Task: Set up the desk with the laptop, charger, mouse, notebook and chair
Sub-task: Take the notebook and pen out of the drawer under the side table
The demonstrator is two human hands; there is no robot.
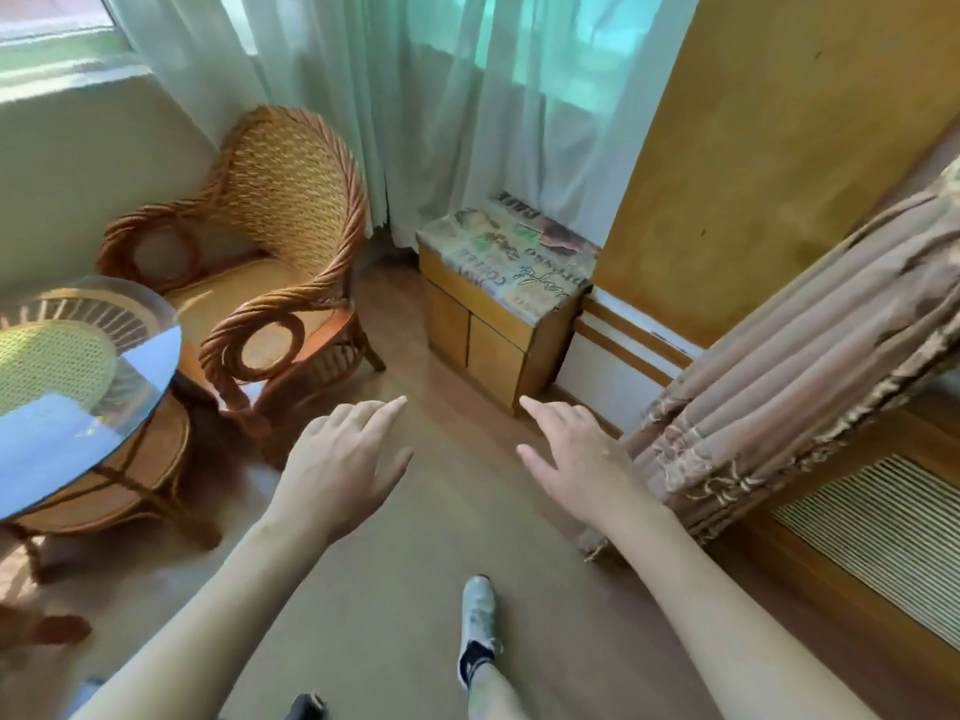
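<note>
Two hands, the left hand (340, 459) and the right hand (576, 454), are empty with fingers spread. There is one wicker chair (275, 262) at ten o'clock, one glass tabletop (140, 366) at nine, one small cabinet (498, 309) at one, and one shoe (478, 623) at six.

Head-worn wide-angle view looks forward and down, from standing height, toward a wicker chair (275, 262) and floor (395, 553).

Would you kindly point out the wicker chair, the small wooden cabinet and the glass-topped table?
wicker chair (291, 200), head view, on the woven backrest.
small wooden cabinet (493, 356), head view, on its front door.
glass-topped table (150, 356), head view, on the glass top's rim.
</note>
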